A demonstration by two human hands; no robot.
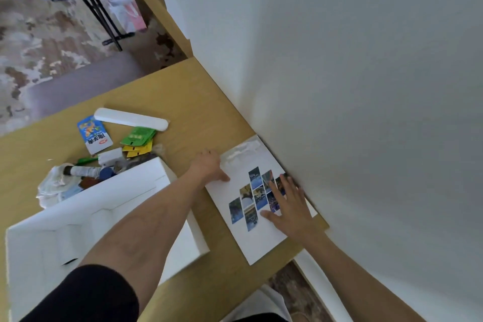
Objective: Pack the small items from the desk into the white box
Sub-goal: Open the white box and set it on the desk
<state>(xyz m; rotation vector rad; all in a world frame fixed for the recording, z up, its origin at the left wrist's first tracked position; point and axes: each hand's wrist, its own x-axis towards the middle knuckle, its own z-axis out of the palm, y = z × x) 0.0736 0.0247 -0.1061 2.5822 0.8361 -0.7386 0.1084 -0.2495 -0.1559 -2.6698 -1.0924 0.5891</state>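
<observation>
The white box [78, 230] stands at the desk's near left, partly under my left forearm. Behind it lies a pile of small items: a long white case [130, 119], a blue and white packet [94, 136], green sachets [138, 136], yellow sachets [138, 150], a tube [83, 171], a green pen [86, 160] and a crumpled white cloth [52, 185]. A flat white paper bag [261, 240] printed with photos lies against the wall. My left hand [209, 165] grips its left edge, thumb on top. My right hand [290, 204] rests flat on it, fingers spread.
The wooden desk [183, 91] ends at the white wall [339, 86] on the right. Beyond the desk's far edge, on the patterned floor, stand a black-legged stand [99, 8] and a pink and white bag [128, 15].
</observation>
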